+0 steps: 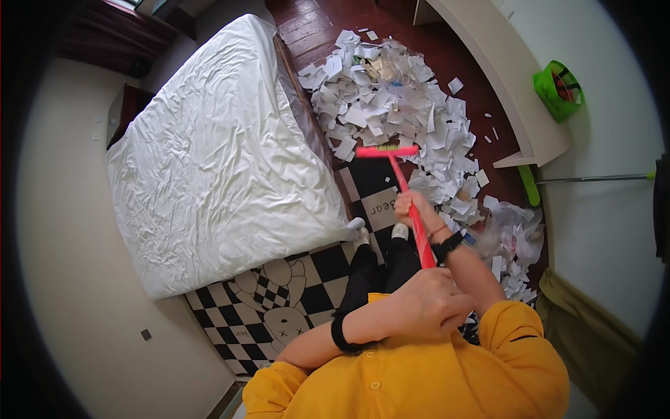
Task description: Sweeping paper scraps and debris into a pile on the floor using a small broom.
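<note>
Head view: left hand (434,302) and right hand (412,208) are gripping a pink broom (399,174).
Its head is reaching beyond both hands, beside paper scraps (377,105); low, level strokes should suit them.

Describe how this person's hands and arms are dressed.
Both the left hand and right hand are ungloved. The yellow left sleeve and right sleeve leave the forearms bare; the right one bears a short dark mark. A black band circles the left wrist. The right has a wider black watch-like strap and a thin reddish bracelet.
</note>
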Demonstrator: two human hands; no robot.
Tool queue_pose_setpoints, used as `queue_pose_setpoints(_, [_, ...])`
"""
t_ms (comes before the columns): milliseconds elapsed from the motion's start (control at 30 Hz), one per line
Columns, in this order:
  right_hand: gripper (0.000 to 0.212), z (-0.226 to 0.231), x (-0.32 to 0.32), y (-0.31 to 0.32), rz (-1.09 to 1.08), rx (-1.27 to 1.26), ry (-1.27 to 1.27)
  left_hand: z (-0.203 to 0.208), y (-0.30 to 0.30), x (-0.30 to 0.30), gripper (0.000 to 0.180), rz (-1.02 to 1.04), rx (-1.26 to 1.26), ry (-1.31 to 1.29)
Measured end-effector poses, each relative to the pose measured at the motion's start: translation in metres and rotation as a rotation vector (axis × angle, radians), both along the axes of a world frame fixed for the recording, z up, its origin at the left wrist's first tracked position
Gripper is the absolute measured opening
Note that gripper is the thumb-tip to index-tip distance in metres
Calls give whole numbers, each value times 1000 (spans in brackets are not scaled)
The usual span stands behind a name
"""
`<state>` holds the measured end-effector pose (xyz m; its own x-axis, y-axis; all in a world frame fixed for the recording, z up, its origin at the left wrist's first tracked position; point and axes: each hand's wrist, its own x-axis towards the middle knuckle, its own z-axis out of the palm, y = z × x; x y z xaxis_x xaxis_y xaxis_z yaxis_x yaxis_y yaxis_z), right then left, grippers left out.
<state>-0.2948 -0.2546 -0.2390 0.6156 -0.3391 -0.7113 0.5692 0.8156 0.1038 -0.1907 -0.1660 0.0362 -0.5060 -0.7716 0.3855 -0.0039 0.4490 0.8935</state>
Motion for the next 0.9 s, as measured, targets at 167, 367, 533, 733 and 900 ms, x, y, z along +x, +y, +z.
queue_pose_setpoints(167, [29,-12,3,68,68,187,-122,-4,3,6,32,15,122,-36])
queue_pose_setpoints(367, [33,-42,10,31,-31,16,-78,-51,3,-3,14,-39,18,-144])
queue_pose_setpoints(533, [40,-37,25,-67,126,-58,2,-59,-2,-4,16,-57,-76,-275])
queue_pose_setpoints(733, [34,8,39,-74,142,-86,73,-29,-8,11,31,110,-94,-162])
queue_pose_setpoints(900, [28,0,46,16,69,-387,110,-10,-15,41,44,246,58,-94])
